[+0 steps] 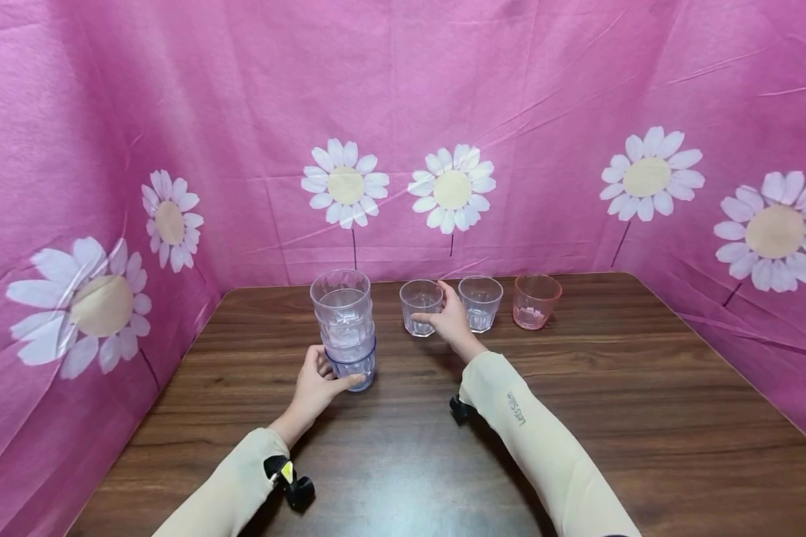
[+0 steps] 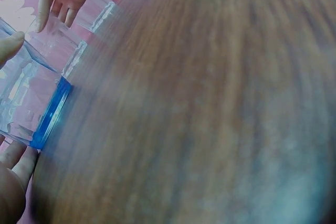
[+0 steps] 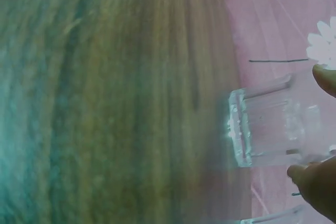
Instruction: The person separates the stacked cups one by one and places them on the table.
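The wooden counter (image 1: 578,403) carries everything here, walled on three sides by a pink cloth with daisies (image 1: 403,112). Near its left middle stands the stack of cups (image 1: 346,328), several clear tumblers nested upright with a bluish one at the bottom. Behind it, along the back edge, three single cups stand in a row: a clear cup (image 1: 421,306), a second clear cup (image 1: 480,303) just beside it, and a pink cup (image 1: 536,300) at the right end.

The step in hand looks like taking the nearest clear cup for the stack. To do it well, the stack should be held low and firm so it does not tip, and the single cup gripped by its wall, lifted straight up clear of its neighbour, then lowered squarely into the top tumbler.

The left hand (image 1: 317,386) curls round the base of the stack, thumb in front on the bluish cup. The right hand (image 1: 448,319) is partly open, thumb and fingers spread about the clear cup's side; whether it yet grips is hard to tell.
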{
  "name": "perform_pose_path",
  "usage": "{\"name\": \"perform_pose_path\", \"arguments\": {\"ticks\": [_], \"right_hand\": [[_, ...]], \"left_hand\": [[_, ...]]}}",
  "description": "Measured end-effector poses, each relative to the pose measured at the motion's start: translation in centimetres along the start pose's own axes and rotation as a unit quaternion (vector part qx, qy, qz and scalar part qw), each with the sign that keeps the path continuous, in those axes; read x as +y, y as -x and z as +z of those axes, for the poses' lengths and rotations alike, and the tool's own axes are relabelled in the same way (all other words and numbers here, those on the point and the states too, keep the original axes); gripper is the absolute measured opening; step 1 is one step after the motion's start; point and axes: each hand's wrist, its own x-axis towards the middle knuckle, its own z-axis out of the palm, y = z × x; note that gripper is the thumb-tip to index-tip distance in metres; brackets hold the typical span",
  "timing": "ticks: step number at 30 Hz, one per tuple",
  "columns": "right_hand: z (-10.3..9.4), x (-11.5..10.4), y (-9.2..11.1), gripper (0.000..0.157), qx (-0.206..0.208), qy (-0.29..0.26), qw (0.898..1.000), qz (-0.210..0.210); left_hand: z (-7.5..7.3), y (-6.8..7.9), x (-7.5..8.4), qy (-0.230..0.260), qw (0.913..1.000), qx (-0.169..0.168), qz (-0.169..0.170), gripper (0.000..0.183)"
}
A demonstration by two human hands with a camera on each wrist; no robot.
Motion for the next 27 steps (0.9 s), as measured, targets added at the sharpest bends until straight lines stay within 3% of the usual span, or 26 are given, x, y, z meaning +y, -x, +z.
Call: {"name": "perform_pose_path", "arguments": {"ticks": [6, 15, 27], "right_hand": [[-0.2, -1.2, 0.5, 0.099, 0.005, 0.031, 1.0, -0.004], [-0.3, -4.1, 1.7, 0.096, 0.003, 0.047, 0.997, -0.06], [0.2, -8.6, 3.8, 0.093, -0.06, -0.017, 0.995, -0.083]], "left_hand": [[0.0, 0.0, -0.1, 0.001, 1.0, 0.003, -0.001, 0.065], [0.0, -0.1, -0.1, 0.001, 1.0, 0.001, -0.005, 0.064], [0.0, 0.0, -0.1, -0.005, 1.0, 0.001, -0.004, 0.065]]}}
